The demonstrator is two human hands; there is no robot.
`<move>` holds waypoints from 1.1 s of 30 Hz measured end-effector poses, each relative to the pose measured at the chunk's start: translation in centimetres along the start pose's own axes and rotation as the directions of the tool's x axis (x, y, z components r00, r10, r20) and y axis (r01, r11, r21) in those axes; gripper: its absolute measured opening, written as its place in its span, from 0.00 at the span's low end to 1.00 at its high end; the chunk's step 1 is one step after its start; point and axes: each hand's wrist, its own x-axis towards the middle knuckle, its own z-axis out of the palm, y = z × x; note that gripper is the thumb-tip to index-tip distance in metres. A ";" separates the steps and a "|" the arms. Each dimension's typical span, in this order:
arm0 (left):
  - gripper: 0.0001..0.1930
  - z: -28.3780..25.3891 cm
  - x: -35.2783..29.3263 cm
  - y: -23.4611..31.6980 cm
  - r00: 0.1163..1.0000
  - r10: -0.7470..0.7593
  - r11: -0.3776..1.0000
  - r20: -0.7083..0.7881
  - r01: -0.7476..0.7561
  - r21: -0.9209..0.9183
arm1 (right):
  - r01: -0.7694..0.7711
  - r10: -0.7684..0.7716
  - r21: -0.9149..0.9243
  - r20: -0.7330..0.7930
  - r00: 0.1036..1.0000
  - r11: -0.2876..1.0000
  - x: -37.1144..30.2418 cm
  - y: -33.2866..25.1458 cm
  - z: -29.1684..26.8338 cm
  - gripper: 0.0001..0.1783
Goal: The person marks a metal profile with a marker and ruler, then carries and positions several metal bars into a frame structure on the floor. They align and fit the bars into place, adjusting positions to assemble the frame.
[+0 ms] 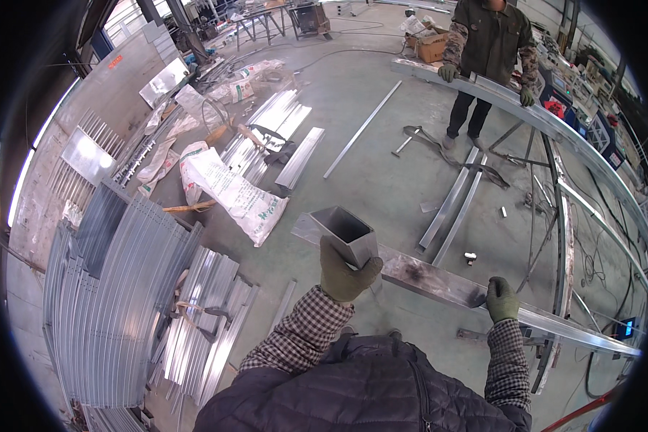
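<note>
A rectangular metal tube [357, 246] is leaning above a long beam [435, 279], the left hand [345, 275] clamping it seemingly for steadiness, the right hand [502, 299] resting curled at the beam's edge, grip unclear.

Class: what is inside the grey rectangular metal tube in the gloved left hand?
Inside the grey rectangular metal tube, held by the olive-green gloved left hand, inner walls show near the open mouth; deeper in, shadow and its sides hide any contents.
</note>
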 end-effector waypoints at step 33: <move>0.54 -0.2 1.0 -0.9 0.990 0.134 0.979 0.034 -0.128 -0.159 | -0.087 0.091 -0.060 0.054 0.994 0.994 -0.5 -2.8 -1.7 0.17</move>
